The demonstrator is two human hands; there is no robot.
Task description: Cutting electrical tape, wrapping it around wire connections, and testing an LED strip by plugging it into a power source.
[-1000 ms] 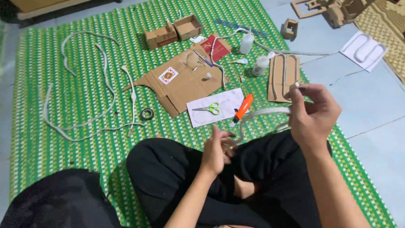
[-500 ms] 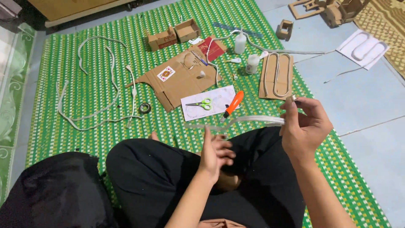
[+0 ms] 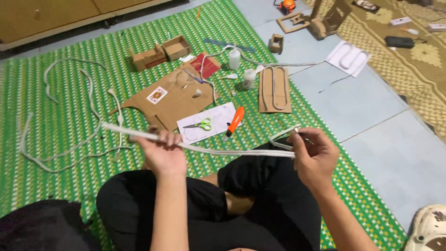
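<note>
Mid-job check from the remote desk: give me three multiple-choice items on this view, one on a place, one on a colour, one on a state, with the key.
1. Where do the scissors lie?
A. on the white paper sheet
B. on the blue floor
C. inside a cardboard box

2. What colour is the handle of the utility knife?
A. black
B. orange
C. white

3. How is the white strip held?
A. lying loose on the mat
B. by the left hand alone
C. stretched between the left hand and the right hand

Key: 1 A, the green-handled scissors rest on the sheet on the green mat. 2 B, the handle is bright orange. 3 C, each hand grips one end and the strip spans the lap.
</note>
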